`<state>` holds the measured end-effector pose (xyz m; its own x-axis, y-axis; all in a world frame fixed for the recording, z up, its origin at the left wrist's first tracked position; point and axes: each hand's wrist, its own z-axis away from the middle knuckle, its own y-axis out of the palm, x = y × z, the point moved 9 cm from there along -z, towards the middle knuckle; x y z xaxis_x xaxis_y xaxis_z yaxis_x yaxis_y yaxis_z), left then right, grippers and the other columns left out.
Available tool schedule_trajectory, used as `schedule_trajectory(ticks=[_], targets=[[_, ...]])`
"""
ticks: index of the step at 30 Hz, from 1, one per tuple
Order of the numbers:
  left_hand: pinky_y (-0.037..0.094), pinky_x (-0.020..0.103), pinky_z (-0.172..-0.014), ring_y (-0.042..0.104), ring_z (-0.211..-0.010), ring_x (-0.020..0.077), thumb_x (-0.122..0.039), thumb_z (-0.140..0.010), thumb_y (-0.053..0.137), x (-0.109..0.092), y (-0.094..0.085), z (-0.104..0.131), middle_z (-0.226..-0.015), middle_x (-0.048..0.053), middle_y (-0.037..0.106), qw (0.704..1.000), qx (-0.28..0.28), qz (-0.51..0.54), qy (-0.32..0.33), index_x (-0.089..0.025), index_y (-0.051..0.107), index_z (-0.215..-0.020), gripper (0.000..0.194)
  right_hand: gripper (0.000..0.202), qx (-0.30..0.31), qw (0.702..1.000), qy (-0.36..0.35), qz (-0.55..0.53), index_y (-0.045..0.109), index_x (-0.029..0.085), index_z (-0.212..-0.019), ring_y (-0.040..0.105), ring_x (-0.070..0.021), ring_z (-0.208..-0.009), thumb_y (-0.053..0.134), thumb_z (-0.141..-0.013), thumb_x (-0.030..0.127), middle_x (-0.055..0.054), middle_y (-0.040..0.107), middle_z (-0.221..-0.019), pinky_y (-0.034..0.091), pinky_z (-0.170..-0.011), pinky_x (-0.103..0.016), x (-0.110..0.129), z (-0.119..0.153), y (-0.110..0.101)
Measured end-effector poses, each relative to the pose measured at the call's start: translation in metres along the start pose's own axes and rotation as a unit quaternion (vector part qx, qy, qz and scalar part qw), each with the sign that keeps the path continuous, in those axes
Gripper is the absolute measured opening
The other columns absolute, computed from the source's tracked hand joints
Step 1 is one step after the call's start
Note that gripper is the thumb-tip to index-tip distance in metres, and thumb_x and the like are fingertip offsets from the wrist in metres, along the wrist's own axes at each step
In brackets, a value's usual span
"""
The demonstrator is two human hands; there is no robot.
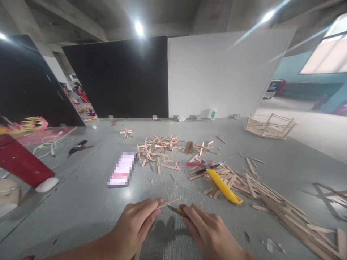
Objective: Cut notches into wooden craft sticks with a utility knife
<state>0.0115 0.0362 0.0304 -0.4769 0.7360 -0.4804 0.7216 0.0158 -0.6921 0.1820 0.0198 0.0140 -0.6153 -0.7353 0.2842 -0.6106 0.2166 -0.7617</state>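
Observation:
Low in the middle, my left hand pinches a thin wooden craft stick between thumb and fingers, its free end pointing right. My right hand is closed around a small knife, whose short dark blade points left. The blade tip lies just under the stick; whether they touch I cannot tell. Beyond my hands lies a heap of short cut sticks, some joined in star shapes. To the right, a yellow-handled saw knife rests on a pile of long sticks.
A phone lies left of the heap. Farther left are a red cylinder, a white mouse-shaped object and a cable. A stick frame stands back right. Black and white panels border the table's far edge.

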Motion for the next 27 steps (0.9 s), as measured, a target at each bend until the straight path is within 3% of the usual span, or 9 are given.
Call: schedule_trajectory(ticks=[4,7,10,12,16,21,27], targets=[[0.058,0.023,-0.069,0.074,-0.074,0.0158,-0.020,-0.115,0.038,-0.005,0.005,0.004,-0.093,0.006,0.077,1.000,0.012,0.005,0.019,-0.018,0.062,-0.134,0.031,0.033,0.005,0.999,-0.025,0.022,0.051,0.015,-0.136,0.076,-0.0149,-0.066,0.025,-0.118,0.024,-0.003,0.074,-0.092,0.054,-0.050,-0.025,0.007,0.004,0.000],[0.051,0.024,-0.060,0.067,-0.061,0.0150,-0.025,-0.116,0.033,-0.004,0.008,0.006,-0.080,0.003,0.073,1.000,0.015,0.003,-0.005,-0.016,0.066,-0.124,0.035,0.034,0.010,0.998,-0.053,0.044,0.049,0.011,-0.141,0.076,-0.0149,-0.068,0.026,-0.117,0.021,-0.005,0.075,-0.095,0.054,-0.049,-0.025,0.012,0.006,0.000],[0.041,0.024,-0.052,0.053,-0.050,0.0130,-0.039,-0.117,0.030,0.012,0.018,0.006,-0.062,-0.002,0.058,0.991,0.054,0.056,-0.113,-0.017,0.068,-0.099,0.047,0.034,0.008,0.995,-0.069,0.070,0.048,0.007,-0.142,0.076,-0.0159,-0.071,0.029,-0.116,0.017,-0.007,0.074,-0.094,0.055,-0.049,-0.025,0.013,0.007,0.001],[0.036,0.024,-0.050,0.044,-0.047,0.0120,-0.051,-0.115,0.030,0.028,0.027,0.009,-0.053,-0.006,0.045,0.966,0.088,0.116,-0.212,-0.019,0.062,-0.083,0.056,0.037,0.014,0.994,-0.065,0.086,0.047,0.003,-0.145,0.072,-0.0162,-0.063,0.031,-0.113,0.012,-0.005,0.071,-0.085,0.055,-0.048,-0.026,0.012,0.008,0.002],[0.032,0.024,-0.048,0.041,-0.048,0.0121,-0.070,-0.108,0.031,0.048,0.040,0.013,-0.050,-0.007,0.038,0.917,0.131,0.200,-0.320,-0.021,0.052,-0.074,0.064,0.047,0.044,0.984,-0.077,0.155,0.047,-0.004,-0.144,0.069,-0.0211,-0.063,0.038,-0.098,-0.001,-0.006,0.067,-0.082,0.059,-0.051,-0.032,0.016,0.007,0.004],[0.030,0.023,-0.048,0.041,-0.047,0.0122,-0.076,-0.105,0.034,0.057,0.046,0.016,-0.050,-0.008,0.038,0.890,0.159,0.230,-0.360,-0.020,0.053,-0.075,0.066,0.062,0.080,0.970,-0.079,0.216,0.050,-0.005,-0.142,0.070,-0.0230,-0.066,0.045,-0.080,-0.006,-0.009,0.068,-0.085,0.062,-0.055,-0.034,0.020,0.006,0.005],[0.034,0.023,-0.047,0.037,-0.043,0.0110,-0.079,-0.103,0.036,0.060,0.049,0.017,-0.050,-0.010,0.035,0.873,0.172,0.272,-0.367,-0.021,0.051,-0.075,0.065,0.067,0.107,0.973,-0.069,0.190,0.048,-0.004,-0.143,0.071,-0.0224,-0.068,0.049,-0.077,-0.005,-0.009,0.068,-0.088,0.063,-0.054,-0.033,0.014,0.008,0.013]])
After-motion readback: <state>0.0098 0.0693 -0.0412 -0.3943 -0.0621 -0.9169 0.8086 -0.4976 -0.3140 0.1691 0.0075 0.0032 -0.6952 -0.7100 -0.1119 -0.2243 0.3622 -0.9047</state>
